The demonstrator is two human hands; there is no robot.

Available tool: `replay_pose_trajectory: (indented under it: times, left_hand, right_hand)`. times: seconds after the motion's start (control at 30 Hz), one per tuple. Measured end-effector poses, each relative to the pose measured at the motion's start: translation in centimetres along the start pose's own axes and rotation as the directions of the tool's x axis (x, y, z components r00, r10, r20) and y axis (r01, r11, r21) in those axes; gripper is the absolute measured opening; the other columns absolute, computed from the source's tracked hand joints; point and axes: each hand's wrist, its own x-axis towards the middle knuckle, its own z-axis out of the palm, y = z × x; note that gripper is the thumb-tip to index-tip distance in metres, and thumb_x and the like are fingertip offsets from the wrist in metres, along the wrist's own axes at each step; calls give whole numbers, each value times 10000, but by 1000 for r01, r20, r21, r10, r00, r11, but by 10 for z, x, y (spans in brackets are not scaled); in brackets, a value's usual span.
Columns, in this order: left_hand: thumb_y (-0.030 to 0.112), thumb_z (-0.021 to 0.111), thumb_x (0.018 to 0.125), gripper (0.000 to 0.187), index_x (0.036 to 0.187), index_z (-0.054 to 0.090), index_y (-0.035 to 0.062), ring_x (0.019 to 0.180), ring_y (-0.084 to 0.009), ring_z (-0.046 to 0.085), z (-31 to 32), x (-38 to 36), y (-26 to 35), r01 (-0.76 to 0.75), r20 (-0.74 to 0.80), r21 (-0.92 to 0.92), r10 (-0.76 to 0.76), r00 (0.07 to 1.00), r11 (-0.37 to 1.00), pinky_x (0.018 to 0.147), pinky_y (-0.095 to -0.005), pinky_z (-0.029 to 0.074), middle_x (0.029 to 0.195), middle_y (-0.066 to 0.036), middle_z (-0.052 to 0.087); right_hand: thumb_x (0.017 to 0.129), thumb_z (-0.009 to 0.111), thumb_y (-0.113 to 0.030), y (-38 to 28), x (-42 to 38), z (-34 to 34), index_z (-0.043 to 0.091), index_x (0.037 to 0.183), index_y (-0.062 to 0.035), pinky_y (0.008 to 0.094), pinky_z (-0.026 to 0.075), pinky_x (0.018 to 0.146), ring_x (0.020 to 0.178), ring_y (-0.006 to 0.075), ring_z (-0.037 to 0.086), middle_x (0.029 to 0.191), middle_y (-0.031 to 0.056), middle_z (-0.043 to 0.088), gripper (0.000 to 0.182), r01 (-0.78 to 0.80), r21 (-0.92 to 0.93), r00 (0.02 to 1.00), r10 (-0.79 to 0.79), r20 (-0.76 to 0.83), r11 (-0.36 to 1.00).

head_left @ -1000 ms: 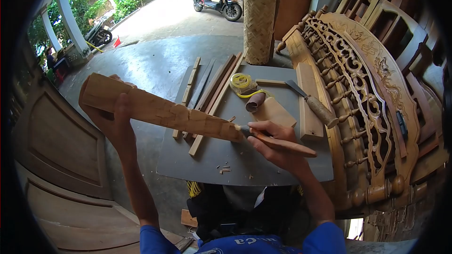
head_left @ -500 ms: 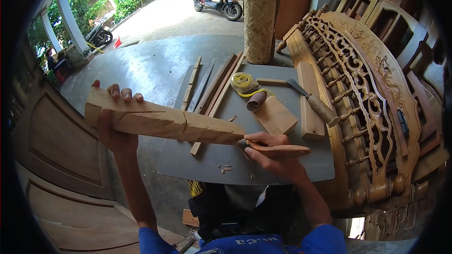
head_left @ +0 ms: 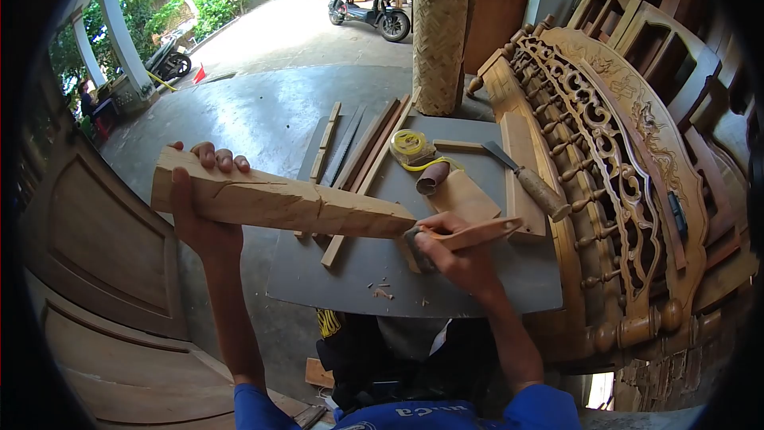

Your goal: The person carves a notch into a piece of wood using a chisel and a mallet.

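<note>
A long pale wood block [head_left: 290,201] lies slantwise above the grey table, its left end gripped by my left hand [head_left: 205,211], fingers over the top and thumb on the near side. Dark lines and a notch mark its face. My right hand [head_left: 461,259] is closed round a tool with a wooden handle [head_left: 485,232], at the block's right end. The tool's dark metal part is mostly hidden by my fingers. Small shavings [head_left: 383,293] lie on the table below.
On the grey table [head_left: 493,291] are wood strips [head_left: 374,147], a saw [head_left: 344,147], a yellow tape measure [head_left: 408,143], a sandpaper roll [head_left: 432,177], a knife [head_left: 541,191] and wood blocks. Carved furniture [head_left: 589,151] stands right, a woven roll [head_left: 439,48] behind, wooden panels [head_left: 111,239] left.
The block's left end has shifted slightly right and its right end slightly down. My right hand and the tool have moved a little left, the handle now tilting up to the right.
</note>
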Motion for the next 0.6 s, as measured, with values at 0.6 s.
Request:
replay_pose_trajectory:
  times: [0.6]
  left_hand:
    - [519, 503, 821, 491, 1031, 428, 82, 740, -161, 415, -50, -3, 7, 13, 84, -330, 15, 996, 944, 670, -319, 361, 801, -36, 408]
  right_hand:
    - [770, 655, -148, -20, 15, -34, 530, 1024, 16, 253, 462, 729, 864, 128, 572, 828, 88, 598, 327, -244, 143, 966, 226, 127, 959]
